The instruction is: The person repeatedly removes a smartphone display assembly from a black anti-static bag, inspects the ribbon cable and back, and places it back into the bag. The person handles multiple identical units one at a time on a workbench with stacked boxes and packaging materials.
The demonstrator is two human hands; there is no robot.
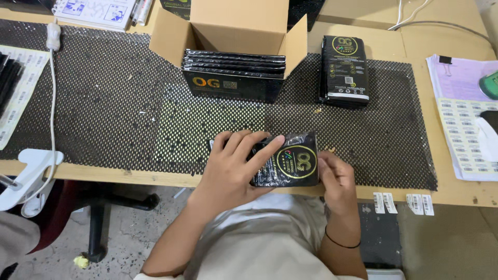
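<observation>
My left hand (236, 166) lies over the left half of a black glossy packet (293, 165) with a gold ring emblem, fingers spread across its top. My right hand (336, 179) holds the packet's right edge with thumb and fingers. The packet rests at the near edge of the table on a black mesh mat (129, 114).
An open cardboard box (233, 31) with several black packets stacked inside stands at the back. A pile of black packets (345, 70) lies to its right. Sheets of barcode labels (464, 140) lie at the right edge, small label strips (404, 203) on the table's front rim. A white cable (52, 103) runs at left.
</observation>
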